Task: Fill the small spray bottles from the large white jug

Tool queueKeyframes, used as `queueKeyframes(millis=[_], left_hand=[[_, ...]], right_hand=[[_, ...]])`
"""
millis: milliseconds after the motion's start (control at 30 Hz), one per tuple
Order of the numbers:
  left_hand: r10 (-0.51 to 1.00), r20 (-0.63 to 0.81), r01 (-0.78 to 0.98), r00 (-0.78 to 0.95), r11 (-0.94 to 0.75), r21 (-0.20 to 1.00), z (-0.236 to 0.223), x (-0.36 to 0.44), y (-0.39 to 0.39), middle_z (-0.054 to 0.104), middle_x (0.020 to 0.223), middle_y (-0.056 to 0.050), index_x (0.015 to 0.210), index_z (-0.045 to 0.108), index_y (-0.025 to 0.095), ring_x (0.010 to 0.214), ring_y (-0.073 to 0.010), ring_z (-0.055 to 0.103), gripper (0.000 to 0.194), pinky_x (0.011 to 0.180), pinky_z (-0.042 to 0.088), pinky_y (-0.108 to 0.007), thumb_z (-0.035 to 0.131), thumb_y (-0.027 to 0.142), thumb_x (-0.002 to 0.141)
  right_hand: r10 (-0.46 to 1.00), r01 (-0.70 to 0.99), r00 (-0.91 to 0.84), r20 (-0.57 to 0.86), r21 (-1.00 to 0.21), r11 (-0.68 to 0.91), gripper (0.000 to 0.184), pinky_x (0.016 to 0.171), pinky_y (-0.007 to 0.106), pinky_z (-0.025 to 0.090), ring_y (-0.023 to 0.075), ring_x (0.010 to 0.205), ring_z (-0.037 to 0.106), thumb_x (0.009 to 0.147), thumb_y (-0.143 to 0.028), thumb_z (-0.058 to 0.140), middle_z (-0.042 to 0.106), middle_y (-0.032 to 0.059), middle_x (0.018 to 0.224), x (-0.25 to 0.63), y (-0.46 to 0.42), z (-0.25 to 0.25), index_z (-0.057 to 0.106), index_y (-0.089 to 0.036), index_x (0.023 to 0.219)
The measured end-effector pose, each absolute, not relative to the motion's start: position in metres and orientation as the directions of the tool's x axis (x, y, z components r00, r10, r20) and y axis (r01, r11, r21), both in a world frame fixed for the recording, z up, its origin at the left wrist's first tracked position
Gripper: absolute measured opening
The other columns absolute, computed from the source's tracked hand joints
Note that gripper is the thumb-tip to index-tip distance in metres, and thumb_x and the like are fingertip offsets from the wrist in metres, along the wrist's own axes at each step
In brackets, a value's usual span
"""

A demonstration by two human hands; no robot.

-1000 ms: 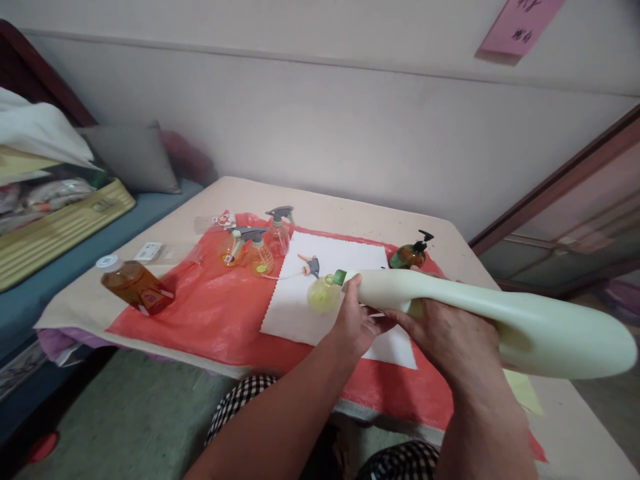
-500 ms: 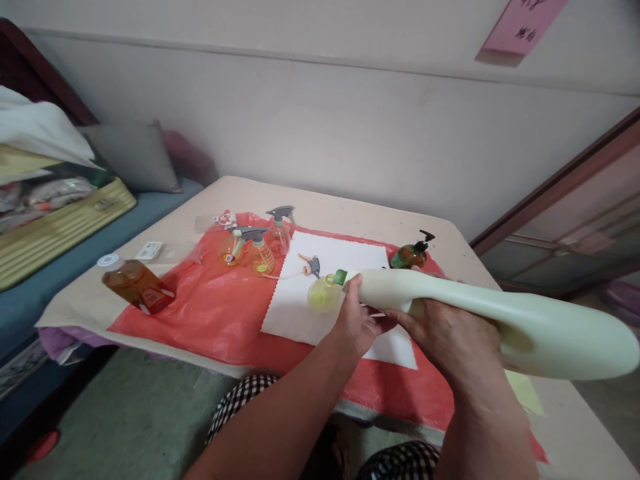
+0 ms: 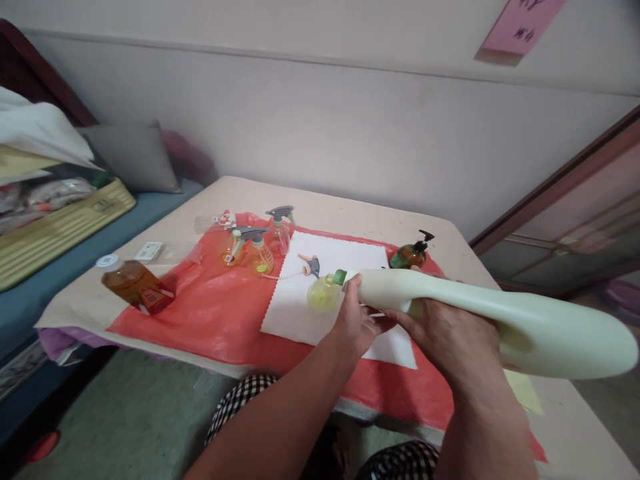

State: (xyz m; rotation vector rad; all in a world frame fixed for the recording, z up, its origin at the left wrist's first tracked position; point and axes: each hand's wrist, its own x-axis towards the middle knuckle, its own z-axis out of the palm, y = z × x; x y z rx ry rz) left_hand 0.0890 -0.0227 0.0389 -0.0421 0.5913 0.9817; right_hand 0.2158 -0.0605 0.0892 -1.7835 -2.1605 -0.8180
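Note:
A large pale green jug (image 3: 560,333) lies tilted across the view, its green spout (image 3: 339,277) at the mouth of a round clear bottle (image 3: 323,295) holding yellowish liquid. My right hand (image 3: 455,333) is wrapped round the jug's handle. Under the neck, my left hand (image 3: 357,317) supports the jug with its thumb along the side; its other fingers are partly hidden. The round bottle stands on a white cloth (image 3: 295,313), just left of my left hand. Behind it, a detached grey trigger spray head (image 3: 313,267) lies on the cloth with its tube pointing left.
Several clear trigger spray bottles (image 3: 260,257) stand on the red sheet (image 3: 210,313) at back left. A bottle of amber liquid (image 3: 137,285) with a white cap is at far left. A dark pump bottle (image 3: 407,255) sits behind the jug. A wall (image 3: 320,133) rises behind the table.

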Motion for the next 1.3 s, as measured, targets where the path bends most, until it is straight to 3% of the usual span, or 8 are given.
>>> queueKeyframes(millis=[500,1300], left_hand=[[0.765,-0.489,-0.79,0.418,0.572,0.219,0.0375,0.089,-0.0224,0.063,0.094,-0.01,0.112,0.064,0.018,0.08,-0.022,0.065,0.046,0.062,0.059,-0.032,0.054,0.057,0.091],[0.773,-0.477,-0.792,0.418,0.567,0.225,0.0379,0.0891,-0.0224,0.064,0.095,-0.009,0.113,0.063,0.017,0.08,-0.0207,0.065,0.046,0.063,0.06,-0.032,0.055,0.056,0.091]], right_hand=[[0.817,0.952,-0.262,0.514,0.274,0.133,0.053,0.083,0.043,0.056,0.0371,0.106,0.067,0.094,-0.053,0.054,0.069,0.0217,0.104,0.2159,-0.0598,0.0915,0.063,-0.008,0.121],[0.828,0.959,-0.241,0.507,0.253,0.124,0.047,0.073,0.041,0.056,0.0392,0.099,0.069,0.091,-0.054,0.059,0.069,0.0227,0.096,0.2196,-0.0595,0.0872,0.068,-0.01,0.104]])
